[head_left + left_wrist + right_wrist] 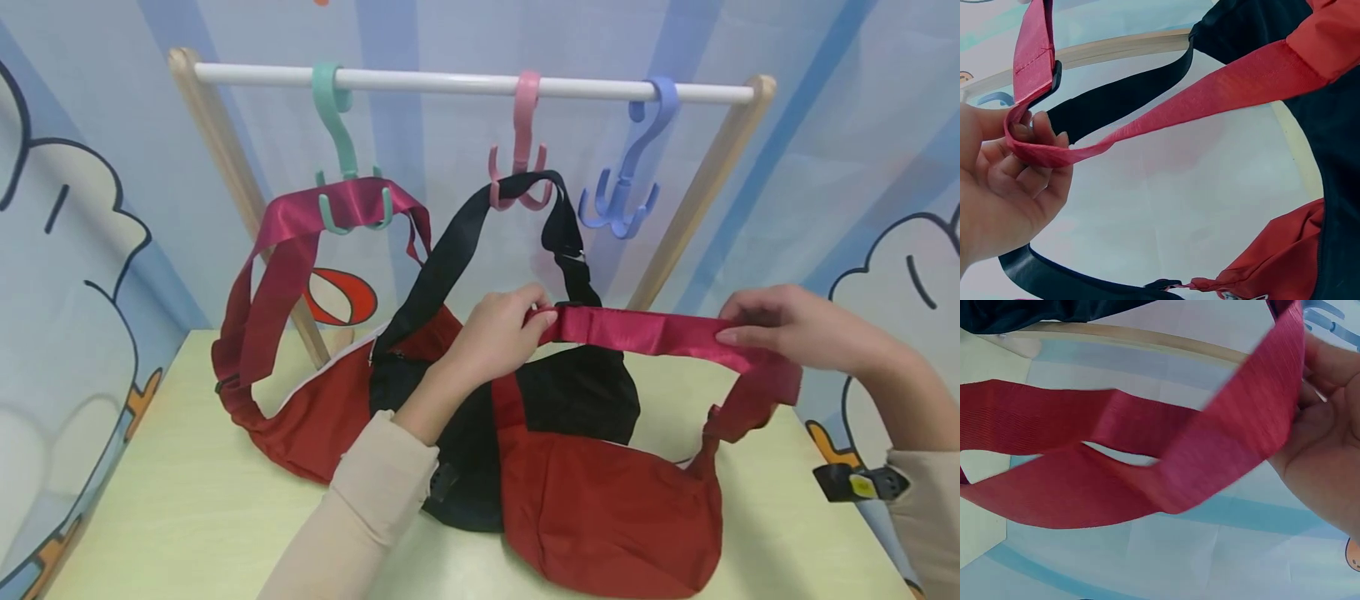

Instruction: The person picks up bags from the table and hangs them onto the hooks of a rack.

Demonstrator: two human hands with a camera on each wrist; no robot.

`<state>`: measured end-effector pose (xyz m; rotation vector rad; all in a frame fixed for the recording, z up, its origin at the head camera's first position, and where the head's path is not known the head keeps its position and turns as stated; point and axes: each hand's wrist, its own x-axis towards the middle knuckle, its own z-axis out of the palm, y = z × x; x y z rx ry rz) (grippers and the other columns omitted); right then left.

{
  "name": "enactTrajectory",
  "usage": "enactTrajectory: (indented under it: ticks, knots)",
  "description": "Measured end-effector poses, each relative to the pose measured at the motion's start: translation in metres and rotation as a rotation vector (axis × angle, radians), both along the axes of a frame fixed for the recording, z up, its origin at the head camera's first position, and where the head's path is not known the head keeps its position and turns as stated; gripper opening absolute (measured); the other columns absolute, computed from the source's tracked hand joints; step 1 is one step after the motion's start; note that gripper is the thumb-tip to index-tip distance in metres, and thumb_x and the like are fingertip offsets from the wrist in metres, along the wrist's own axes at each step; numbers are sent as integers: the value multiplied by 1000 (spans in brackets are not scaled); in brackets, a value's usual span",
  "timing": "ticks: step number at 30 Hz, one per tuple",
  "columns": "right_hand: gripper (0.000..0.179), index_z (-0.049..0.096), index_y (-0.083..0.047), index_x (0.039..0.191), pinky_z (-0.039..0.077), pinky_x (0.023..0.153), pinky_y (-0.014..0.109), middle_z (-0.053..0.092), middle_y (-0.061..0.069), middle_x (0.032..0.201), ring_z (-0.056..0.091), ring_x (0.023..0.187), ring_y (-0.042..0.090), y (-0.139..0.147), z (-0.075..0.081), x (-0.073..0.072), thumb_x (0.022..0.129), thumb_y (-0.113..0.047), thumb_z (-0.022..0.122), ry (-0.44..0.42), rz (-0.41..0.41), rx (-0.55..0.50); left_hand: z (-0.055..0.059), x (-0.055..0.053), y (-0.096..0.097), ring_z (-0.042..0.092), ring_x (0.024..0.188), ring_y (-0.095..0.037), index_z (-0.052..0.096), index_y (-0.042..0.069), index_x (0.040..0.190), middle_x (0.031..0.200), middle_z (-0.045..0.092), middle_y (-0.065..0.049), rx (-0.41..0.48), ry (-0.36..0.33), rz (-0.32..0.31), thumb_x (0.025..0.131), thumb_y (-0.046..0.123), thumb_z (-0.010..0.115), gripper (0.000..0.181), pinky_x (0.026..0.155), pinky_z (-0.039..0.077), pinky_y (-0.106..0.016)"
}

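A red shoulder bag (615, 508) is at the front right, its body low over the table. My left hand (498, 333) pinches the bag's shiny red strap (637, 331) close to a dark buckle (1054, 81). Farther along the same strap, my right hand (787, 325) holds it between thumb and fingers, with the band stretched between both hands. Past my right hand the strap folds and hangs down to the bag. Behind, a black bag (577, 392) hangs by its strap from a pink hook (523, 150). Another red bag (322, 425) hangs from a green hook (341, 142).
A white rail (450, 82) on wooden legs (697, 200) carries the hooks. The blue hook (626, 175) at its right has nothing hung on it. Below lies a pale green table (195, 500); a cartoon-patterned cloth (847, 108) stands behind and at the sides.
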<state>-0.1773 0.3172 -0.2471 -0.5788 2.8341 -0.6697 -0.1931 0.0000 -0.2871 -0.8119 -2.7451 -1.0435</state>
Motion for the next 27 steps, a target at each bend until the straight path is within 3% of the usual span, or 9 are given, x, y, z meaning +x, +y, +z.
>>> enactTrajectory:
  ticks: [3, 9, 27]
  knots:
    - [9, 61, -11, 91, 46, 58, 27, 58, 1, 73, 55, 63, 16, -1, 5, -2, 88, -20, 61, 62, -36, 15, 3, -1, 0, 49, 59, -16, 57, 7, 96, 62, 50, -2, 1, 16, 12, 92, 18, 54, 12, 57, 39, -25]
    - [9, 61, -9, 91, 46, 58, 27, 59, 3, 77, 55, 67, 17, -3, 12, -3, 87, -18, 62, 101, -128, 11, 12, -2, -1, 48, 57, -16, 56, 7, 98, 60, 49, -3, 2, 26, 21, 93, 18, 53, 12, 55, 37, -25]
    - [16, 61, -4, 92, 43, 52, 29, 57, 9, 75, 52, 63, 23, -17, 39, -13, 90, -20, 58, 238, -183, 41, 34, -5, -3, 47, 56, -16, 54, 5, 99, 65, 49, -5, 42, 112, 64, 94, 16, 49, 13, 55, 39, -24]
